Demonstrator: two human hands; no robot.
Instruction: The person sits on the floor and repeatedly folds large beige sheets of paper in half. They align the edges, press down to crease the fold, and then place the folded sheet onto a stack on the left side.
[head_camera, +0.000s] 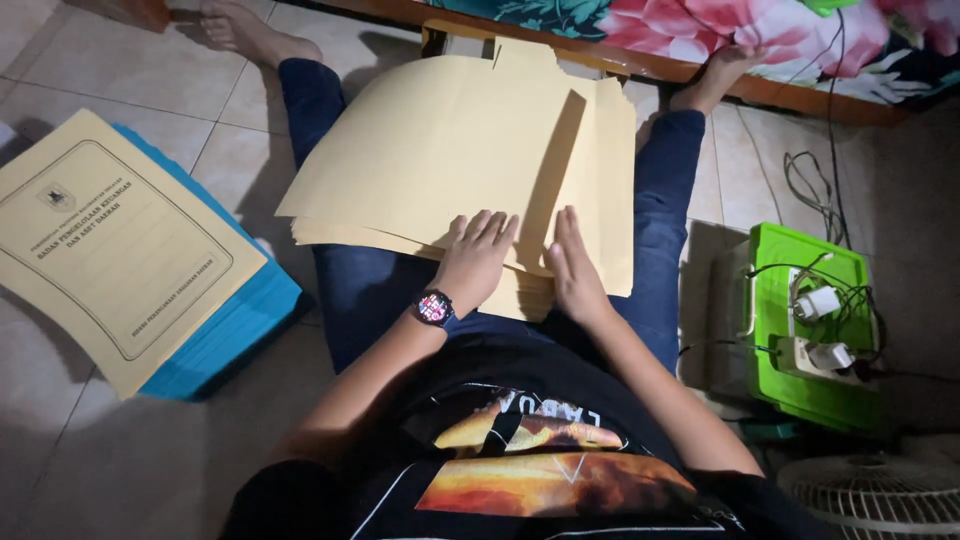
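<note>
I sit on the floor with my legs stretched out in blue jeans. A stack of tan paper folders (440, 150) lies across my lap. My left hand (475, 258), with a dark wristwatch (434, 307) on its wrist, rests flat on the near edge of the stack, fingers spread. Just to its right, my right hand (572, 265) presses flat on the stack, by a folded flap (600, 190) of the top folder. Neither hand grips anything.
On the tiled floor to my left lies a pile of blue folders (235, 325) topped by a printed tan cover (110, 240). A green box (800, 390) with plugs and cables (825, 300) stands at my right, a white fan (880, 495) nearer. A flowered bed (700, 25) runs beyond my feet.
</note>
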